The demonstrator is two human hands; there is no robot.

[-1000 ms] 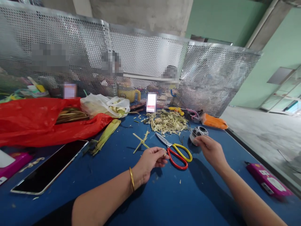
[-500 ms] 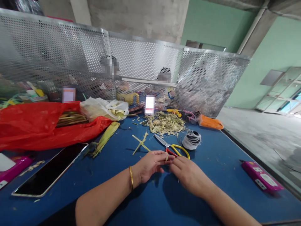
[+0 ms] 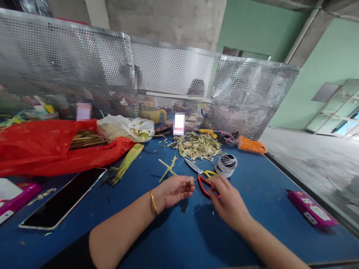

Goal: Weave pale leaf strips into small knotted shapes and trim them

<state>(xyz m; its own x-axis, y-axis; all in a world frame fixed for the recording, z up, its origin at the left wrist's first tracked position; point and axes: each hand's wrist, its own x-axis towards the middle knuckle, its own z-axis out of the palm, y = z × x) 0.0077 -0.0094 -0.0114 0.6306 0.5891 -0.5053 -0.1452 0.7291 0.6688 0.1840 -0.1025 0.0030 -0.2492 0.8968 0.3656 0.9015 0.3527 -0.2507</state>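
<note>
left hand [image 3: 178, 189]: a small pale piece [image 3: 192, 182] is pinched between thumb and fingertips, above the blue table [image 3: 280, 209]. right hand [image 3: 227, 201]: fingers are curled over the red and yellow handles of the scissors [image 3: 194, 166]; whether these are gripped cannot be told. blades are pointed up and to the left. the spool of thread [image 3: 226, 166] is seen just beyond the right hand. the crossed strips [image 3: 167, 169] are laid past the left hand, left of the blades; the scrap pile [image 3: 198, 145] is spread beyond, toward the perforated screen [image 3: 174, 63]. to the left, the leaf bundle [image 3: 128, 162] and phone [image 3: 63, 200] are placed. to the right, a broad stretch of tabletop is left between right hand and purple packet [image 3: 312, 209], which is set near the right edge. orange packet [image 3: 251, 145]: farther up, beside that edge.
</note>
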